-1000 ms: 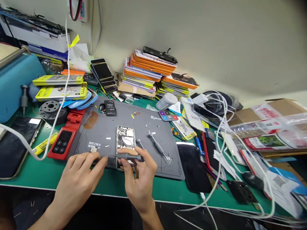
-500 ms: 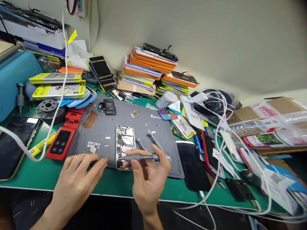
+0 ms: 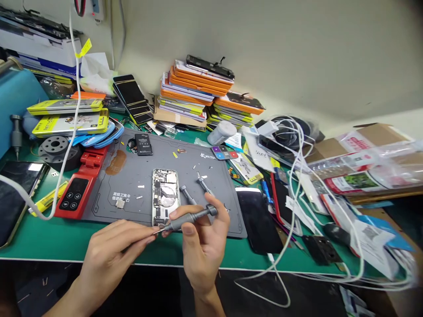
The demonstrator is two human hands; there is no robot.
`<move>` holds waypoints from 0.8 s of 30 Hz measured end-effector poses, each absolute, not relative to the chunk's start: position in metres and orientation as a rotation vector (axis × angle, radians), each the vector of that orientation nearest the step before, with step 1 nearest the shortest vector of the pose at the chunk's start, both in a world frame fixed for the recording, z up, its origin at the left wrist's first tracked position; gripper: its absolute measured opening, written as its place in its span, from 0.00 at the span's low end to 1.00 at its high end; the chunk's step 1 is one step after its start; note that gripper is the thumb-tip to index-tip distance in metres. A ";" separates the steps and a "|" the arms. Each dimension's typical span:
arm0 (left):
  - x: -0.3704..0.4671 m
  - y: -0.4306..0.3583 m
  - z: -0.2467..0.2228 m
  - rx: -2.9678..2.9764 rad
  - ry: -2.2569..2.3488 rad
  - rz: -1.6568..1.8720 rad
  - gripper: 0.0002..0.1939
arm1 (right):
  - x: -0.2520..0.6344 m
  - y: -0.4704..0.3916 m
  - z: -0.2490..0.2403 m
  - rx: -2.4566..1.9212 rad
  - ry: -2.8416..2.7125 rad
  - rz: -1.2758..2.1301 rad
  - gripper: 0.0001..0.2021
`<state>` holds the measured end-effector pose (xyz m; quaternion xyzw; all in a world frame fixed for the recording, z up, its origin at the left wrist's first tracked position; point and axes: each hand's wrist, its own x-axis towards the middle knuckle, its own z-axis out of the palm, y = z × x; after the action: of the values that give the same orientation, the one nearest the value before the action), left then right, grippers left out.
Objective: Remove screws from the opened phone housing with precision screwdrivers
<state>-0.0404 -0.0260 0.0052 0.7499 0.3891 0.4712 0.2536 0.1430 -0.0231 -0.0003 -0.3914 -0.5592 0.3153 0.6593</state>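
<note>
from where i stand, i see a grey screwdriver (image 3: 187, 220) in the hands of the person. its handle is thick and round, with a narrower part behind and a wider cap at the end, and a thin metal shaft comes out of the front. it is above the near edge of the grey mat (image 3: 105, 189), in front of the lower end of an opened phone (image 3: 165, 189). it lies nearly level, the cap a little higher than the tip, and the tip points to the left.

the phone lies flat on the mat, and its inside shows: metal plates, dark parts along the left side, and a pale circle in the middle. the right hand and the screwdriver cover its lower corner.

the right hand (image 3: 205, 244) comes up from below with the palm turned upward and inward. its fingers are gripping the screwdriver, the thumb in front of the handle and the forefinger along the far side. the left hand (image 3: 117, 251) reaches from the lower left, its back turned up. its fingers are closed together at the tip of the shaft; i cannot tell if some small piece is between them.

two other screwdrivers (image 3: 188, 195) lie on the mat to the right of the phone. a black battery (image 3: 143, 144) lies farther back, and the mat is on a green desk (image 3: 72, 244).
</note>
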 end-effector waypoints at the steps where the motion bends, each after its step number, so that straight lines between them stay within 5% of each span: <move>1: -0.042 -0.026 0.005 2.025 1.039 1.267 0.08 | 0.143 -0.023 0.001 -0.889 -1.271 0.704 0.22; 24: -0.055 -0.022 0.007 1.953 0.930 1.077 0.14 | 0.144 -0.025 0.003 -0.942 -1.372 0.726 0.23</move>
<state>-0.0552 -0.0223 0.0068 0.7558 0.3597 0.4168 0.3545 0.1443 -0.0253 0.0035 -0.4088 -0.5957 0.3150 0.6155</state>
